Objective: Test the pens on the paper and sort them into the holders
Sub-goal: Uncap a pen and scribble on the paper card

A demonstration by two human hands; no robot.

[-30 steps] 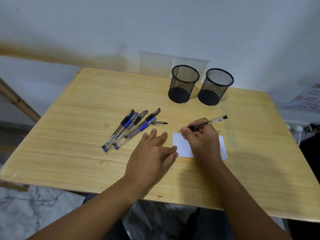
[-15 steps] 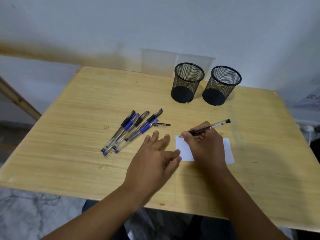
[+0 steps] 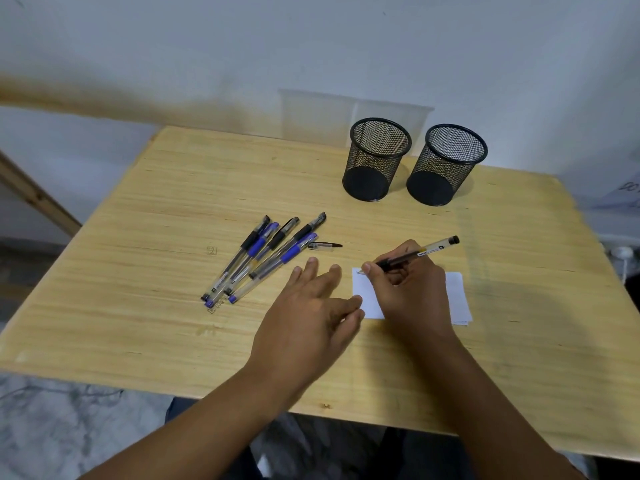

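Pale wall fills the far half of the view, and below it a light wooden tabletop [image 3: 145, 271] carries everything. At its far right two black mesh holders stand side by side, the left holder [image 3: 377, 161] just beside the right holder [image 3: 448, 166], both upright with nothing visible inside. Near the middle of the tabletop lies a loose bunch of pens [image 3: 263, 259], some with black grips and some with blue, slanting from near left to far right and overlapping one another. Just right of the bunch lies a separate pen cap [image 3: 323, 245], clear with a dark end, on its side.

A small white paper [image 3: 457, 299] lies flat to the right of centre, partly covered by the right hand [image 3: 410, 289]. That hand rests on the paper, and its thumb and fingers [image 3: 369, 271] are curled and pinching a black pen [image 3: 429, 251] low on its barrel. The pen slants up toward the far right, and its tip sits at the paper's far left corner; whether it has left a mark there cannot be told.

The left hand [image 3: 308, 320] lies palm down, just left of the paper, with its fingers straight and slightly spread, pointing toward the far side. Its thumb side reaches the paper's left edge. It holds nothing, and the bunch of pens lies just beyond its fingertips.
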